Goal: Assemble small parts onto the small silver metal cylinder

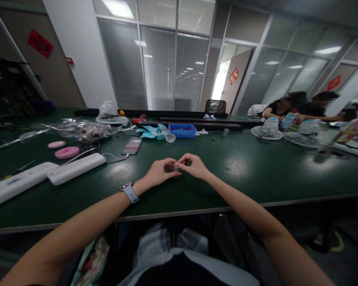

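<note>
Just above the green table, my left hand (pixel 158 173) curls its thumb and fingers around the sides of a small grey metal cylinder (pixel 176 168). Fingertips of my right hand (pixel 196 167) pinch at the top of that cylinder from the right. Its exact kind is too small to make out, and the fingers partly hide it. A similar small grey cylinder (pixel 226 132) stands farther back on the right. Beyond my hands are a blue bin (pixel 182 131) with small items inside and light-blue fan blades (pixel 155 132).
On the left lie white power strips (pixel 77 169), a pink round object (pixel 67 152), a phone (pixel 132 146) on a cable and clear plastic bags (pixel 86 131). White fan parts (pixel 267 130) stand on the right. Two people (pixel 298 107) sit at the far right.
</note>
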A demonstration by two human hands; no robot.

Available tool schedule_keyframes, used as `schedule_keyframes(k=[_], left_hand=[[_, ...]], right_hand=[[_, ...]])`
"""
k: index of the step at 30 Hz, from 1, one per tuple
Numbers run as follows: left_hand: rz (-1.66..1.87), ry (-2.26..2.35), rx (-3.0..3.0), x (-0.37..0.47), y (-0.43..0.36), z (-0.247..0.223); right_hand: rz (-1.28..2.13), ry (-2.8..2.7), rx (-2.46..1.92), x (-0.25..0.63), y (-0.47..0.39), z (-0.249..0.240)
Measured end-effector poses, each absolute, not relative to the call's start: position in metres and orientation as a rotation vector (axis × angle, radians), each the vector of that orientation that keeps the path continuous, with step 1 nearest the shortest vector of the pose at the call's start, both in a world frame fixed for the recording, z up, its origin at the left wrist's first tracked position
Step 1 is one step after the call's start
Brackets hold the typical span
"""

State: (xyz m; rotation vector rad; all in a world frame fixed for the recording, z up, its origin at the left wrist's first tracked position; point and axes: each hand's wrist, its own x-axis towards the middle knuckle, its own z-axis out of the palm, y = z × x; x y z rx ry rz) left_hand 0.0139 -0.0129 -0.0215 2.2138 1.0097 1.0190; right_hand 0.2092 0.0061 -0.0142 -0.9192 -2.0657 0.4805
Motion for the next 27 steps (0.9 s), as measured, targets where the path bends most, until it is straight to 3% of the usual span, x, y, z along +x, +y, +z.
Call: schedule_keyframes(k=[27], left_hand=[[0.996, 1.061, 2.275, 0.0133, -0.0115, -0.0235]], right_hand=[[0.408, -2.160, -0.808, 0.2108, 0.0062, -0.0128]])
